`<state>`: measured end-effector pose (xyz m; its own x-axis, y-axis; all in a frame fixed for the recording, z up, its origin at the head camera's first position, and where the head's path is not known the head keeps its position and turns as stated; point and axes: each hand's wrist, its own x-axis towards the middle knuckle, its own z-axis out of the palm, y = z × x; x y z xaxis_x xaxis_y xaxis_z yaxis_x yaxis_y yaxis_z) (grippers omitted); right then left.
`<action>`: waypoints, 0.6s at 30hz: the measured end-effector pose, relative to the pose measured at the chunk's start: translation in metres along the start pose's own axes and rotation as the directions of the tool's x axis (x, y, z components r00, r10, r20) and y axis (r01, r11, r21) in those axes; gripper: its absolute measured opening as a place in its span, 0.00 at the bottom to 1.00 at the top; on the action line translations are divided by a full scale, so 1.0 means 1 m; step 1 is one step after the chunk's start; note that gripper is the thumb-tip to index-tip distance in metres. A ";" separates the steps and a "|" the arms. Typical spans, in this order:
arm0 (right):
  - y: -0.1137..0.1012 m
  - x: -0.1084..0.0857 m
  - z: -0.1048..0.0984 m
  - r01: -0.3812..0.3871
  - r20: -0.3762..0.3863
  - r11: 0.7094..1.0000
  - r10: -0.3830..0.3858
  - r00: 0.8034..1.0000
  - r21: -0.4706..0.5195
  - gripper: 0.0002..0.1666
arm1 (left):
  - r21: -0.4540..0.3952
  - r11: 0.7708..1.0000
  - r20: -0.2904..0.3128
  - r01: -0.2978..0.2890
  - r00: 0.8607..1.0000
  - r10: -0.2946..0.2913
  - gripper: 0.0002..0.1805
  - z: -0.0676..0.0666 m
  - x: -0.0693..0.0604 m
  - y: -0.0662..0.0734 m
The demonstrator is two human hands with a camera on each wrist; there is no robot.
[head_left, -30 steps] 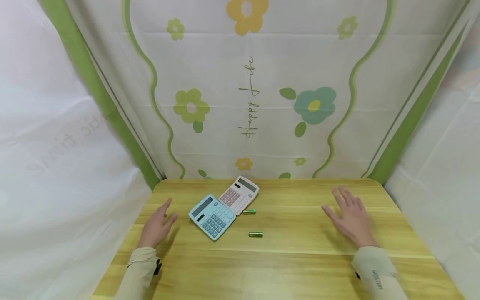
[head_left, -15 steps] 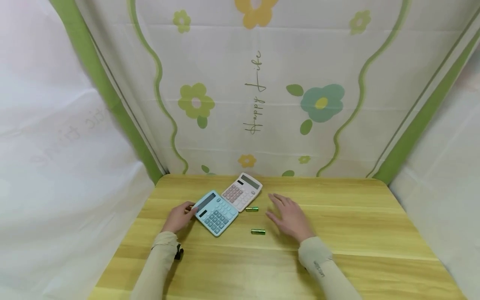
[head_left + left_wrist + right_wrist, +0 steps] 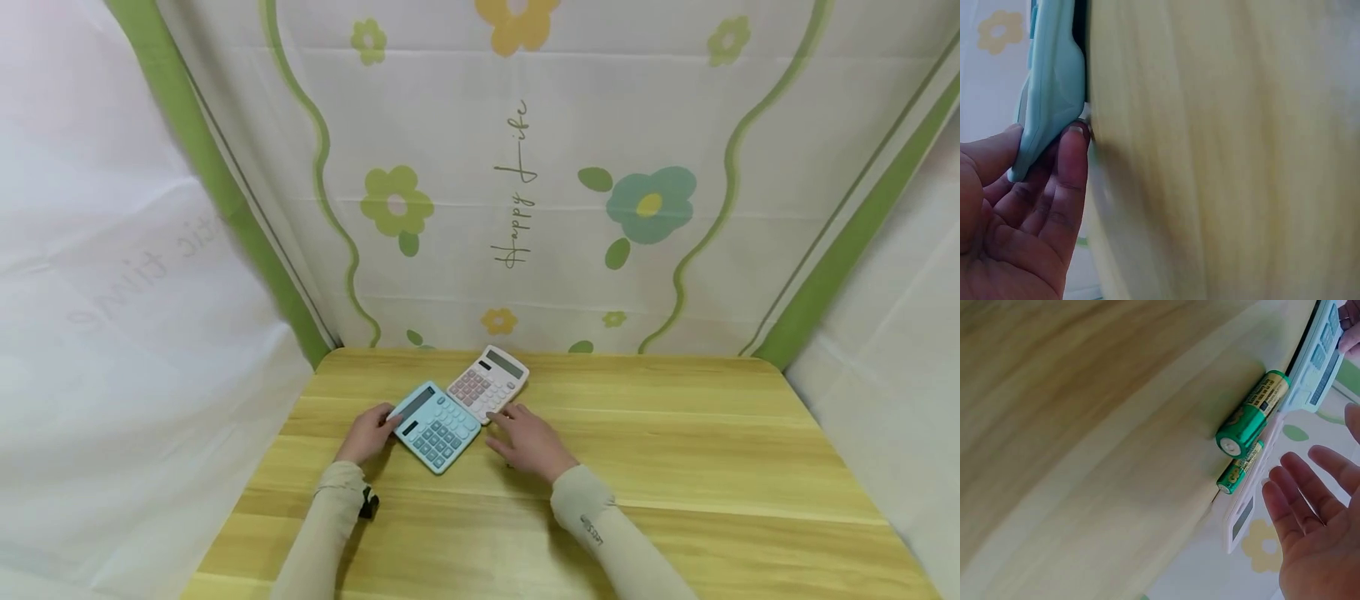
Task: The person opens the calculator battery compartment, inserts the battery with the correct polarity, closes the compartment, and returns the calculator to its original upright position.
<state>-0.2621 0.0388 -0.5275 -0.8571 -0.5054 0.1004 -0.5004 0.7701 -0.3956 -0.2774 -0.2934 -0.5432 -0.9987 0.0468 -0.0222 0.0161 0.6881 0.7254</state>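
Observation:
My left hand point(image 3: 366, 435) pinches the left edge of the light-blue calculator point(image 3: 441, 432). In the left wrist view its thumb lies on the face and its fingers reach beneath the calculator's raised end point(image 3: 1054, 81). A pink-and-white calculator point(image 3: 491, 382) lies behind, against the blue one. My right hand point(image 3: 534, 447) hovers by the pink calculator's near corner, fingers extended and slightly bent. Beneath that hand, two green batteries, one nearer point(image 3: 1252, 415) and one farther point(image 3: 1240, 467), lie on the table; the right wrist view shows them apart from the fingers. From the head they are mostly hidden.
The wooden table point(image 3: 712, 467) ends at the back against a white curtain point(image 3: 442, 125) with flower prints. Further white cloth hangs along the left side point(image 3: 150, 375) and the right side point(image 3: 877, 400).
My left hand has moved right and taken hold of the blue calculator's edge. My right hand has swept left from the table's right side to over the batteries, beside the pink calculator.

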 end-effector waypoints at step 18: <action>0.004 -0.011 0.001 0.017 0.022 0.999 -0.018 1.000 0.041 0.25 | -0.036 0.996 0.121 -0.081 0.989 0.085 0.08 -0.001 -0.016 0.002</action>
<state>-0.2548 0.0471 -0.5312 -0.8450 -0.5277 0.0870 -0.5096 0.7449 -0.4306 -0.2611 -0.2941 -0.5408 -0.9804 0.1920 -0.0436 0.0950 0.6552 0.7495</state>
